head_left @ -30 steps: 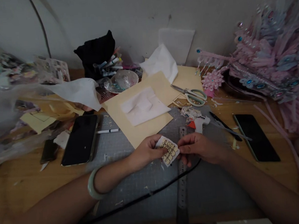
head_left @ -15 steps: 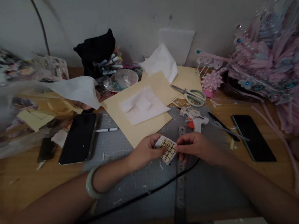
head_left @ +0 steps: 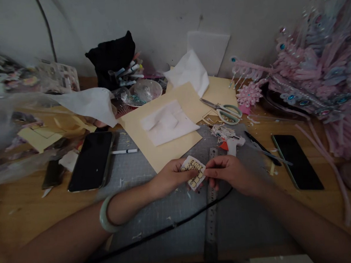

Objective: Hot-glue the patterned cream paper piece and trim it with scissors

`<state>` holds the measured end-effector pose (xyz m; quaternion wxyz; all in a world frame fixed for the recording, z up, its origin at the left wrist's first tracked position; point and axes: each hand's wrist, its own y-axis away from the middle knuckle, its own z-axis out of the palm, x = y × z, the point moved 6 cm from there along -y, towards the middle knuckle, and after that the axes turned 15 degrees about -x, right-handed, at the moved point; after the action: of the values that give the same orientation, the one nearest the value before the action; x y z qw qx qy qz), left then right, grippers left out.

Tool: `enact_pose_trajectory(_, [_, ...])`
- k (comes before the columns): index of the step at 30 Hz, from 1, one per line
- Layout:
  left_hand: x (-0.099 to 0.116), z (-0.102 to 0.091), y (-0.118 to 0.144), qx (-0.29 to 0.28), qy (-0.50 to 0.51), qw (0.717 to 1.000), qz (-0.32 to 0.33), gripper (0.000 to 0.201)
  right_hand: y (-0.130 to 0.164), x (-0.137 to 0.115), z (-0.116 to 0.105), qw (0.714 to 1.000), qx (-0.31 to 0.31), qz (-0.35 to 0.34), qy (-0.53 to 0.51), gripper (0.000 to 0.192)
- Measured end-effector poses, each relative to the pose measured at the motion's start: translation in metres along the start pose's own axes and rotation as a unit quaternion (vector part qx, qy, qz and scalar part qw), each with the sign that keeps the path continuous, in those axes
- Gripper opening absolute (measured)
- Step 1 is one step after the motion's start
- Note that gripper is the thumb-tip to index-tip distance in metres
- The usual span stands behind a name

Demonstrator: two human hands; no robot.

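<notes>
The left hand [head_left: 169, 178] grasps the card [head_left: 196, 181], with its thumb flat on the looped pattern and its other fingers mostly hidden. The card is above the mat [head_left: 144, 214], just left of the ruler [head_left: 210, 223]. The right hand [head_left: 228, 171] has thumb and forefinger drawn together at the card's right corner; whether they pinch it or only touch it cannot be told. Principal risk: a hard pull at this corner could crease or tear the card, as it looks thin. A loose left thumb could let it twist or drop; a heavy one could bend it or, if the lines are wet, smear them. The cable [head_left: 168, 227] crosses the ruler close under the right hand, so a low sweep could snag it and shift the ruler. The glue gun [head_left: 232, 143] lies just beyond that hand; if hot, it could burn on contact. Scraps [head_left: 137, 236] litter the mat and could stick to any tacky surface.
</notes>
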<state>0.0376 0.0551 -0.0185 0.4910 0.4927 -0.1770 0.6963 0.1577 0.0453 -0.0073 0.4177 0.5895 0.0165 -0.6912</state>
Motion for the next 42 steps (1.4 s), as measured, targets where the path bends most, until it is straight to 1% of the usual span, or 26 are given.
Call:
enact_pose_trajectory(2, [0.0,-0.001,0.0,0.003,0.019,1.0,0.007,0.021,0.0,-0.001,-0.002,0.999,-0.017,-0.007,-0.031,0.025])
enact_pose_trajectory(5, [0.0,-0.001,0.001,-0.003,0.027,1.0,0.004,0.021,-0.001,0.0,-0.003,0.997,-0.02,0.002,-0.071,0.024])
enact_pose_trajectory(8, [-0.002,0.0,0.002,-0.012,0.014,1.0,-0.01,0.021,-0.002,0.004,-0.001,0.997,-0.026,0.021,-0.074,0.025])
enact_pose_trajectory(10, [-0.004,0.001,0.002,-0.015,0.007,1.0,-0.015,0.021,-0.003,0.005,0.002,0.997,-0.027,0.022,-0.072,0.027])
enact_pose_trajectory(19, [-0.004,0.003,0.003,-0.021,-0.005,1.0,-0.015,0.02,-0.002,0.005,0.006,0.994,-0.051,0.038,-0.085,0.026])
enact_pose_trajectory(25, [0.001,0.006,0.004,-0.03,-0.006,1.0,-0.008,0.016,0.001,0.005,0.006,0.995,-0.066,0.056,-0.059,0.023])
enact_pose_trajectory(30, [0.0,0.005,0.004,-0.022,0.004,1.0,-0.017,0.015,0.003,0.005,0.005,0.996,-0.076,0.049,-0.011,0.023])
enact_pose_trajectory(33, [0.0,0.006,0.004,-0.023,0.015,0.999,-0.022,0.017,0.003,0.001,0.006,0.997,-0.058,0.038,0.032,0.023])
enact_pose_trajectory(37, [0.002,0.005,0.003,-0.013,0.034,0.999,-0.019,0.017,0.004,-0.005,0.006,0.997,-0.002,0.01,0.082,0.022])
enact_pose_trajectory(42, [0.001,0.005,0.003,-0.007,0.05,0.999,-0.016,0.017,0.004,-0.005,0.008,0.991,0.032,-0.018,0.126,0.018])
